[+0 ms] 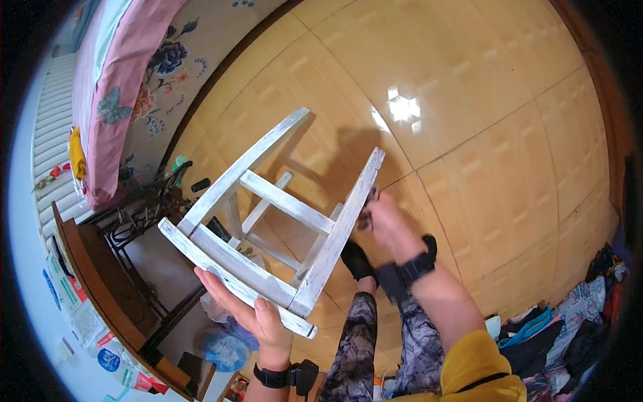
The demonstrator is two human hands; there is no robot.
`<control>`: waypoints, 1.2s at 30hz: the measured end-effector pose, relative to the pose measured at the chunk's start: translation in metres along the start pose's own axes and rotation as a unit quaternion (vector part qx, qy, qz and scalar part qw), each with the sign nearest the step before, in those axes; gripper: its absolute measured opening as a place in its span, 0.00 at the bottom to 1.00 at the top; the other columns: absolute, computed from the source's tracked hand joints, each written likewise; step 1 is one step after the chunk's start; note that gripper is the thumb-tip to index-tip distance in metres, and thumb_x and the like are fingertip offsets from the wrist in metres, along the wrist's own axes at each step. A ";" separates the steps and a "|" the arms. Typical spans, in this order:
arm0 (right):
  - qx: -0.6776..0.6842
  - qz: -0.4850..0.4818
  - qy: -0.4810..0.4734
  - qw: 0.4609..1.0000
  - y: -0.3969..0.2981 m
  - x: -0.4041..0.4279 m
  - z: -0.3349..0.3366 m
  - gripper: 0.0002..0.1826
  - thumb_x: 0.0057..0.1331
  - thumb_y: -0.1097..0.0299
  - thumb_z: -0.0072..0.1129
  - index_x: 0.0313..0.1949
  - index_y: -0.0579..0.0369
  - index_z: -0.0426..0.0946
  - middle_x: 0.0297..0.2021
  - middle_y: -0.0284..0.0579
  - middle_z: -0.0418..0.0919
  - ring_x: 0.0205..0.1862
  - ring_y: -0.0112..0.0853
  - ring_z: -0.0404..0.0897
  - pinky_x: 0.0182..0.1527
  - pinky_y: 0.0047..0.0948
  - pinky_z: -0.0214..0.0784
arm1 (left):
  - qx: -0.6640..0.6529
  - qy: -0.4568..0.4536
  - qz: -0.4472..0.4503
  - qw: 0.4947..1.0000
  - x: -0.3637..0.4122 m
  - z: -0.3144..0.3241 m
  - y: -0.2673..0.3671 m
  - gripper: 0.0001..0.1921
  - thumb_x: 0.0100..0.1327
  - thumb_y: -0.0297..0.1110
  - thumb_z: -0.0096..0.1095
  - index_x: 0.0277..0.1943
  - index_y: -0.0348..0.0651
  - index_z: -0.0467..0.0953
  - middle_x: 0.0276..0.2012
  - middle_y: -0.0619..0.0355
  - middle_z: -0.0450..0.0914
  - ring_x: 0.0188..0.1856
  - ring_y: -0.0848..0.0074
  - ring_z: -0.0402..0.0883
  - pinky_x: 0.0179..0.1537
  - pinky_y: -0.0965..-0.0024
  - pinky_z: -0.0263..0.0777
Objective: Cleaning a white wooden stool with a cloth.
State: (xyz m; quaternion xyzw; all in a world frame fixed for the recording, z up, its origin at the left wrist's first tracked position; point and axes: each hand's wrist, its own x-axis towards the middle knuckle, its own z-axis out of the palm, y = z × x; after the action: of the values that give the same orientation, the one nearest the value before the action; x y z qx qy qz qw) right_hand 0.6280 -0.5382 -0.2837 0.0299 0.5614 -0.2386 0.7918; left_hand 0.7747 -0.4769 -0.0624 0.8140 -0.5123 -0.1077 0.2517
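Note:
A small wooden chair or stool frame (287, 202), its white paint worn and streaky, is held up in front of me at a tilt. My left hand (256, 317) supports its near curved rail, with the thumb against the rail and the fingers spread along the underside. Beside the right-hand long bar (346, 216) is my right hand (391, 221), blurred and curled around a dark brown crumpled thing (365, 213), perhaps a cloth or scouring pad. That thing meets the bar's outer side; whether it presses there is hard to tell.
Glossy tan tiles (482, 166) cover the floor. A bed with a pink cover (118, 95) stands at upper left, a brown wooden desk (95, 286) at left. Piled clothes (547, 331) lie at lower right. Below the frame are a blue plastic container (223, 349) and my black shoe (357, 259).

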 end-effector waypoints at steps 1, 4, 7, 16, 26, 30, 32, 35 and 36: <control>0.009 -0.010 -0.014 1.000 0.004 -0.027 0.012 0.10 0.53 0.81 0.42 0.35 0.56 0.68 0.28 0.39 0.70 0.27 0.30 0.69 0.27 0.32 0.64 | 0.012 0.000 0.007 1.000 0.000 -0.002 -0.001 0.42 0.62 0.56 0.42 0.69 0.35 0.40 0.70 0.48 0.39 0.71 0.63 0.39 0.68 0.60 0.32; 0.007 0.013 -0.059 0.998 0.024 -0.091 0.029 0.14 0.53 0.82 0.41 0.39 0.57 0.68 0.30 0.38 0.70 0.30 0.29 0.71 0.29 0.29 0.64 | 0.039 -0.003 0.007 0.999 0.000 -0.004 0.002 0.42 0.62 0.58 0.40 0.68 0.34 0.41 0.70 0.46 0.39 0.71 0.61 0.38 0.68 0.60 0.31; 0.004 0.040 -0.047 0.998 0.003 -0.137 0.037 0.14 0.54 0.82 0.41 0.41 0.55 0.65 0.28 0.36 0.70 0.25 0.25 0.69 0.22 0.24 0.62 | 0.063 -0.014 0.014 0.998 -0.001 -0.006 0.004 0.42 0.62 0.60 0.38 0.68 0.33 0.41 0.69 0.44 0.39 0.71 0.59 0.38 0.68 0.60 0.31; -0.390 -0.184 -0.214 0.876 -0.037 -0.176 0.021 0.26 0.52 0.84 0.40 0.53 0.61 0.68 0.43 0.48 0.77 0.43 0.35 0.76 0.46 0.30 0.68 | 0.072 -0.052 0.037 0.995 -0.020 -0.012 -0.001 0.41 0.59 0.52 0.45 0.67 0.30 0.43 0.66 0.33 0.42 0.68 0.41 0.41 0.64 0.43 0.34; -0.594 -0.417 -0.187 0.662 -0.072 -0.184 0.037 0.19 0.54 0.76 0.54 0.48 0.53 0.75 0.40 0.45 0.78 0.40 0.40 0.75 0.43 0.33 0.67 | 0.028 -0.088 0.156 0.983 -0.059 -0.011 -0.004 0.40 0.54 0.52 0.50 0.67 0.40 0.50 0.68 0.50 0.46 0.69 0.47 0.42 0.60 0.30 0.35; -0.466 -0.602 -0.161 0.628 -0.127 -0.151 0.102 0.18 0.54 0.76 0.53 0.47 0.54 0.75 0.39 0.44 0.78 0.40 0.41 0.74 0.44 0.36 0.67 | 0.009 -0.105 0.196 0.975 -0.076 -0.013 -0.010 0.39 0.52 0.52 0.52 0.66 0.45 0.54 0.68 0.53 0.47 0.69 0.49 0.43 0.59 0.28 0.34; -0.518 -0.569 -0.233 0.595 -0.126 -0.122 0.105 0.17 0.55 0.74 0.53 0.46 0.52 0.76 0.39 0.44 0.78 0.40 0.42 0.74 0.45 0.35 0.66 | -0.004 -0.115 0.210 0.971 -0.084 -0.011 -0.013 0.38 0.52 0.52 0.52 0.65 0.48 0.55 0.68 0.55 0.47 0.69 0.50 0.43 0.59 0.28 0.34; -0.584 -0.502 -0.312 0.556 -0.118 -0.087 0.092 0.16 0.57 0.74 0.51 0.45 0.49 0.78 0.39 0.43 0.78 0.40 0.41 0.74 0.47 0.33 0.65 | -0.013 -0.126 0.226 0.966 -0.102 -0.019 -0.027 0.37 0.50 0.52 0.55 0.63 0.50 0.59 0.68 0.58 0.49 0.69 0.52 0.43 0.58 0.26 0.33; -0.612 -0.479 -0.307 0.550 -0.121 -0.077 0.079 0.16 0.59 0.76 0.49 0.46 0.48 0.78 0.40 0.43 0.79 0.40 0.39 0.74 0.48 0.33 0.64 | -0.025 -0.125 0.235 0.964 -0.107 -0.021 -0.031 0.35 0.49 0.53 0.56 0.62 0.51 0.61 0.67 0.58 0.51 0.69 0.53 0.44 0.58 0.25 0.32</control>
State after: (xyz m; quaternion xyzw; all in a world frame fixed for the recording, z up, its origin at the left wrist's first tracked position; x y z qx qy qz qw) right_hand 0.6281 -0.6436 -0.1584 -0.8100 0.2257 -0.1759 0.5119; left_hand 0.7591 -0.3645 -0.0696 0.6440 -0.7139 -0.1592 0.2242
